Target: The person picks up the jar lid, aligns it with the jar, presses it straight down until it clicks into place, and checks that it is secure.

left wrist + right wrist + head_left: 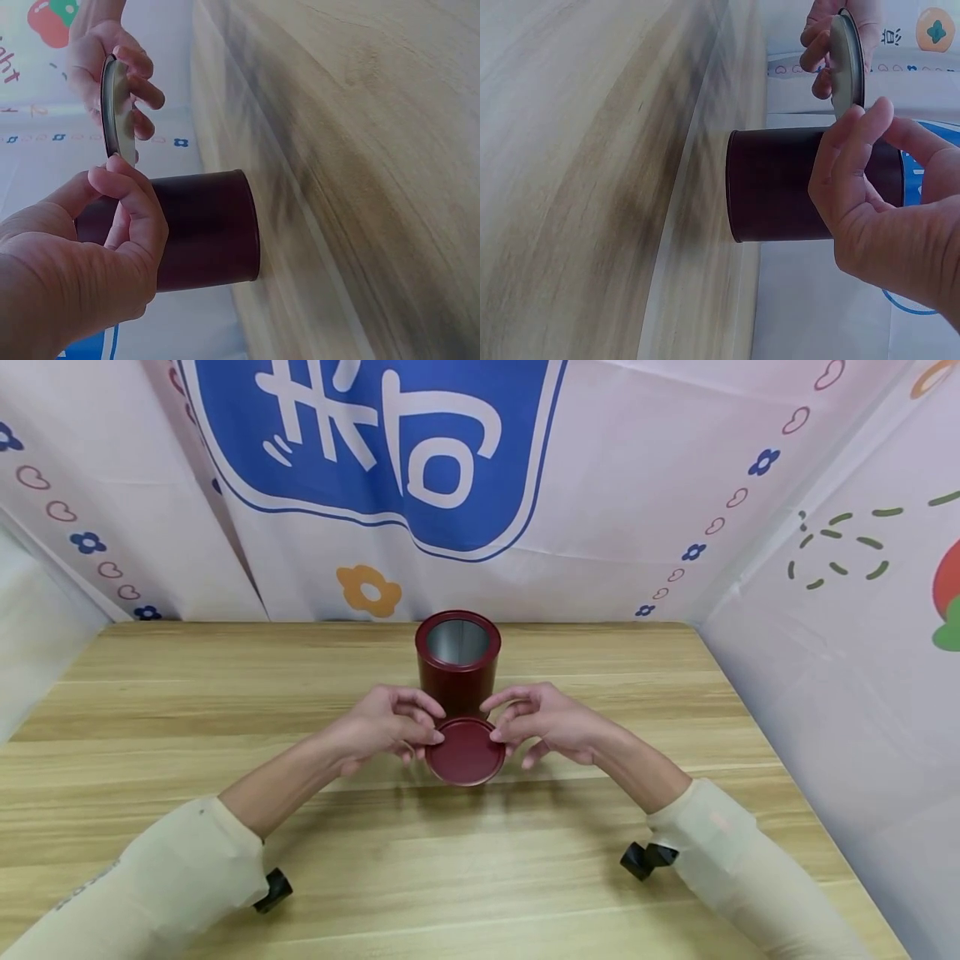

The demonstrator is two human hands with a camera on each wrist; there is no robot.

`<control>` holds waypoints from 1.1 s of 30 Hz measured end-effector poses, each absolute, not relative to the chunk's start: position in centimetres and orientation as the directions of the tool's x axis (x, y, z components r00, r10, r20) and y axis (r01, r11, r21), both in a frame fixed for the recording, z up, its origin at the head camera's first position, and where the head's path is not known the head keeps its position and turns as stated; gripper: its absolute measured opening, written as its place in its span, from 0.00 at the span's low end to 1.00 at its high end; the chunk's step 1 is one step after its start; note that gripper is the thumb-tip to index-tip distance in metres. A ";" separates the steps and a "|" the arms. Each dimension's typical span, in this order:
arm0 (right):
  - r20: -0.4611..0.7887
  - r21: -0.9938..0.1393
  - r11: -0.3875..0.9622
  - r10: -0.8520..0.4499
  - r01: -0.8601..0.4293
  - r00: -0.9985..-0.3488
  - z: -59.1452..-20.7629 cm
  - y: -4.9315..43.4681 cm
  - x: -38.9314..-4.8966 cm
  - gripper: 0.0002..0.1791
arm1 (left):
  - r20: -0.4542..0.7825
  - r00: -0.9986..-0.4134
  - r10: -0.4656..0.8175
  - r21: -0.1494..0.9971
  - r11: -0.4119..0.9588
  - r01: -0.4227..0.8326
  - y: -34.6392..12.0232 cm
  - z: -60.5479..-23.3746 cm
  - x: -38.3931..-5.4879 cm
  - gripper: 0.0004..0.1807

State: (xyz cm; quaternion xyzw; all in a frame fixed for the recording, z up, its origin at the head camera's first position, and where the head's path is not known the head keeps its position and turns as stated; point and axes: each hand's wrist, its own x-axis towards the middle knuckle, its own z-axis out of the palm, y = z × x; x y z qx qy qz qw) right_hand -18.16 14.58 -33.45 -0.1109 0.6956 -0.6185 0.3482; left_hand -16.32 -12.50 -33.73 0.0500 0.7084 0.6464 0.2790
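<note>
A round dark red lid [465,753] is held up off the table in front of an uncovered dark red can [457,685]. My left hand [393,727] pinches the lid's left edge between thumb and fingers. At the opposite edge, my right hand [547,724] pinches it the same way. Both wrist views show the lid [118,112] from the side, its pale underside visible. The can [780,184] stands upright on the table behind the lid, and its silvery inside shows in the head view.
The wood-grain table [225,693] stretches around both arms. A white printed cloth [600,485] with a blue emblem hangs along the table's back edge, close behind the can. More printed cloth [840,652] borders the right side.
</note>
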 end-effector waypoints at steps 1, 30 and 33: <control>-0.343 -0.939 0.210 -0.582 0.270 -0.737 -33.4 14.5 -18.2 0.27 | -0.330 -0.840 0.431 0.944 0.160 -0.289 -12.5 -33.6 -16.3 0.17; -0.313 -0.944 0.265 -0.519 0.198 -0.796 -31.9 14.0 -18.3 0.19 | -0.296 -0.861 0.414 0.953 0.186 -0.238 -12.2 -31.9 -16.7 0.15; -0.308 -0.944 0.267 -0.515 0.192 -0.800 -31.7 14.0 -18.3 0.18 | -0.296 -0.863 0.410 0.952 0.199 -0.232 -12.1 -31.7 -16.7 0.15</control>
